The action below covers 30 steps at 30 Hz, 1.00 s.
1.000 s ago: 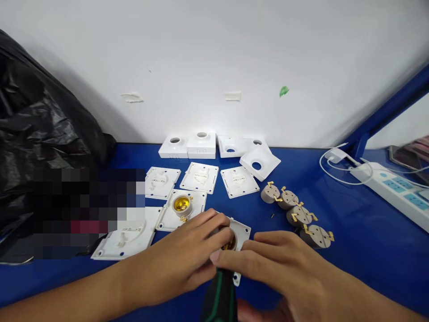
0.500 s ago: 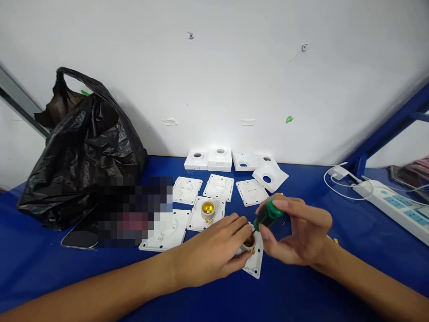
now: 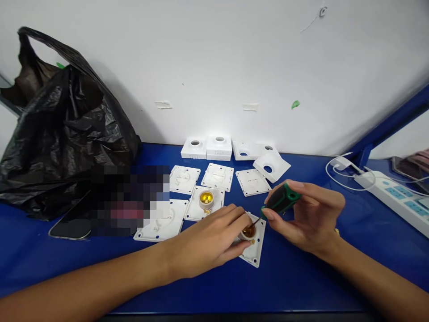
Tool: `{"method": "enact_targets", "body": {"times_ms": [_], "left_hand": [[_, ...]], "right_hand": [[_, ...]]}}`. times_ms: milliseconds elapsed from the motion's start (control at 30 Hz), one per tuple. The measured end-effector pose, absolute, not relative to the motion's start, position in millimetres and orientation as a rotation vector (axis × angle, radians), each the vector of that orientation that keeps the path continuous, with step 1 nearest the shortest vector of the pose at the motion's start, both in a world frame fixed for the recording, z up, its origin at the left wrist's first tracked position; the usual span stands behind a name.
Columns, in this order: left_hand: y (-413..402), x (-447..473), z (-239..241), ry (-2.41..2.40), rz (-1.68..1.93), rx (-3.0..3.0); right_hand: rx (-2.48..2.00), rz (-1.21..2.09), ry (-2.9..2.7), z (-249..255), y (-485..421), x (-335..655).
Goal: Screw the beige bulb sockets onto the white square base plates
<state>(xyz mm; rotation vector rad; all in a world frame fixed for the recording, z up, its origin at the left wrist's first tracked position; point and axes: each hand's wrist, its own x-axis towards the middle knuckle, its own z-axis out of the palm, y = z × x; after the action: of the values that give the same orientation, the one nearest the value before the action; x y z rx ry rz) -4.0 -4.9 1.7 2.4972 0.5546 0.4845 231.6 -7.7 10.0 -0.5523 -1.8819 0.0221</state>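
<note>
My left hand (image 3: 209, 239) is closed around a white lamp socket with a brass inside (image 3: 248, 231), which sits on a square white base plate (image 3: 255, 248) on the blue table. My right hand (image 3: 308, 217) pinches the green and black handle of a screwdriver (image 3: 280, 200). The thin shaft slants down to the left, with its tip inside the socket. A second base plate with a brass socket (image 3: 206, 200) lies just behind my left hand.
Several white plates (image 3: 217, 175) and holed covers (image 3: 271, 166) lie toward the wall. A black plastic bag (image 3: 60, 129) and a dark phone (image 3: 70, 226) are at the left. A white power strip (image 3: 395, 197) with cables lies at the right.
The view has shifted as my head moved. My right hand has lifted the screwdriver from low at the front and set its tip into the socket. My left hand stays on the socket.
</note>
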Motion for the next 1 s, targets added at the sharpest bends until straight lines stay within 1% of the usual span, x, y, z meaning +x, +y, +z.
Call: {"method": "enact_targets", "body": {"times_ms": [367,567,767,900,1000], "left_hand": [[-6.0,-3.6,1.5,0.616,0.473,2.441],[-7.7,-2.8,6.3,0.631,0.489,2.462],[-7.6,-1.7,3.5,0.615,0.49,2.55],[-8.2,-1.5,2.2,0.625,0.524,2.553],[-8.9,-1.4,2.2,0.619,0.54,2.56]], "right_hand": [[-0.449,-0.003,-1.859,20.8,-12.9,230.3],[-0.614,-0.204,-1.685,27.5,-25.3,230.2],[-0.667,-0.118,-1.762,24.7,-25.9,239.2],[-0.777,-0.208,-1.799,34.7,-11.1,257.3],[-0.839,-0.177,-1.968,41.6,2.6,268.6]]}}
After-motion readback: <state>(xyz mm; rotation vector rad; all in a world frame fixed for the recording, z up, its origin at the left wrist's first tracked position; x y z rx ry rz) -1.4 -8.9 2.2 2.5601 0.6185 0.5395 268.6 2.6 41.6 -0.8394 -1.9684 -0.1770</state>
